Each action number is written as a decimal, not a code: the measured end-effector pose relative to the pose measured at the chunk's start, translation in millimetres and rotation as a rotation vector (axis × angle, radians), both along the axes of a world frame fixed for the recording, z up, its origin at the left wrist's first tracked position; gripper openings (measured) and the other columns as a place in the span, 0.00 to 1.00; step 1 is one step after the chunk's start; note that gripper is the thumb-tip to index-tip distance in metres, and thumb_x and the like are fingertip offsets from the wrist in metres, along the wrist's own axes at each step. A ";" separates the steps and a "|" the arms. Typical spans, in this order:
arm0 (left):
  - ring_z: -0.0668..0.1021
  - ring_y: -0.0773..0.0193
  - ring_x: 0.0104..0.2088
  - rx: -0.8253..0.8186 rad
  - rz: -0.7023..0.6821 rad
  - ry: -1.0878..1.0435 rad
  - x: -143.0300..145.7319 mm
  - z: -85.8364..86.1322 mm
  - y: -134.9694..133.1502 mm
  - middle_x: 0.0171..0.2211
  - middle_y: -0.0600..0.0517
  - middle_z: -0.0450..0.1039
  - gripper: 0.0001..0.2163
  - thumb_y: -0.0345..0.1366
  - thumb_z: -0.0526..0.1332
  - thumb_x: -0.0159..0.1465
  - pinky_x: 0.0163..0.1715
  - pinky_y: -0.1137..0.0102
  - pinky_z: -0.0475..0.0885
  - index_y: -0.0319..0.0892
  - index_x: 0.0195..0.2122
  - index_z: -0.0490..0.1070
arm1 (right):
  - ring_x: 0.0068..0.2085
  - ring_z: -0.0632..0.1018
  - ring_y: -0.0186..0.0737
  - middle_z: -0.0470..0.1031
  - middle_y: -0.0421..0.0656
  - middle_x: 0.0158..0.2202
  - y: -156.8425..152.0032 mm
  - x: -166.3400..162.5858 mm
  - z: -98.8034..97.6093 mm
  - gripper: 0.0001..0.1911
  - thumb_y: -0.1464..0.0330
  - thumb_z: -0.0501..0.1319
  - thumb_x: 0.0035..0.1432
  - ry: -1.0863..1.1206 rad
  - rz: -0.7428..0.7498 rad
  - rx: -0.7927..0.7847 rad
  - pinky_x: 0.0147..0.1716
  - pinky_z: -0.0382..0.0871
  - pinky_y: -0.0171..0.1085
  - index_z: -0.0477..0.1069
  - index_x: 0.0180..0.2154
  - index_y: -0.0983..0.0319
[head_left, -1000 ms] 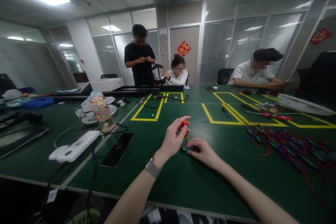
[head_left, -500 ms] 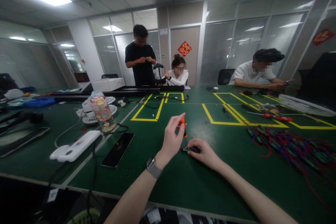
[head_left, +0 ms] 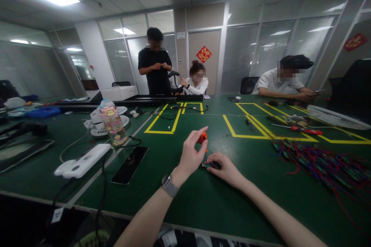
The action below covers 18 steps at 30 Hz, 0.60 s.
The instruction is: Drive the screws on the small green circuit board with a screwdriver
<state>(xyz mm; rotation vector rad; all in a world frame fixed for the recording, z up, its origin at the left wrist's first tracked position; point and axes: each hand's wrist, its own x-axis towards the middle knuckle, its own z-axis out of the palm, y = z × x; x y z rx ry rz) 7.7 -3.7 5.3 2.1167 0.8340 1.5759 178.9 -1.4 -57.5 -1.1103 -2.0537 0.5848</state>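
An orange-handled screwdriver (head_left: 204,137) stands nearly upright in my left hand (head_left: 191,150), thumb and fingers around its handle. Its thin dark shaft runs down to a small green circuit board (head_left: 205,165) on the table. My right hand (head_left: 224,166) pinches that board from the right, with the fingertips low on the tabletop. Most of the board is hidden by the fingers, and I cannot make out what the tip touches. A wristwatch (head_left: 169,185) is on my left wrist.
A black phone (head_left: 130,165), a white power strip (head_left: 84,161) and a bottle (head_left: 113,125) are on the left. Wired circuit boards (head_left: 321,162) pile up at right, near a red screwdriver (head_left: 306,130). Yellow tape (head_left: 252,136) marks the green table (head_left: 185,208). Three people are across it.
My left fingers have shifted slightly on the screwdriver handle, the index finger now reaching a little farther right. My right hand stays on the board.
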 end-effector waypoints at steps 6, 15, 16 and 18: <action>0.72 0.64 0.37 0.062 0.048 0.045 -1.2 -0.6 1.0 0.39 0.51 0.65 0.17 0.34 0.59 0.67 0.40 0.68 0.72 0.51 0.57 0.68 | 0.42 0.78 0.46 0.80 0.46 0.38 3.0 0.5 -4.1 0.07 0.73 0.66 0.50 -0.012 -0.004 0.009 0.46 0.70 0.44 0.79 0.34 0.62; 0.73 0.65 0.35 0.074 0.135 0.008 -0.6 -2.8 4.3 0.36 0.53 0.67 0.17 0.33 0.64 0.64 0.38 0.69 0.73 0.48 0.54 0.70 | 0.43 0.77 0.46 0.80 0.46 0.39 4.7 2.0 -8.2 0.06 0.73 0.66 0.51 -0.011 0.002 0.000 0.48 0.69 0.45 0.79 0.34 0.61; 0.73 0.65 0.34 0.079 0.146 0.013 -1.0 -2.4 4.0 0.36 0.53 0.66 0.15 0.34 0.64 0.63 0.38 0.69 0.73 0.47 0.51 0.72 | 0.43 0.78 0.46 0.80 0.46 0.39 5.1 2.1 -9.0 0.06 0.73 0.66 0.51 -0.007 0.002 0.003 0.48 0.69 0.45 0.79 0.34 0.61; 0.74 0.64 0.37 0.063 0.119 0.014 -1.5 -1.3 3.1 0.38 0.51 0.67 0.13 0.35 0.61 0.66 0.40 0.69 0.73 0.47 0.52 0.71 | 0.43 0.78 0.46 0.80 0.46 0.39 5.7 2.2 -10.4 0.06 0.72 0.66 0.50 -0.001 0.001 0.009 0.47 0.69 0.45 0.79 0.33 0.61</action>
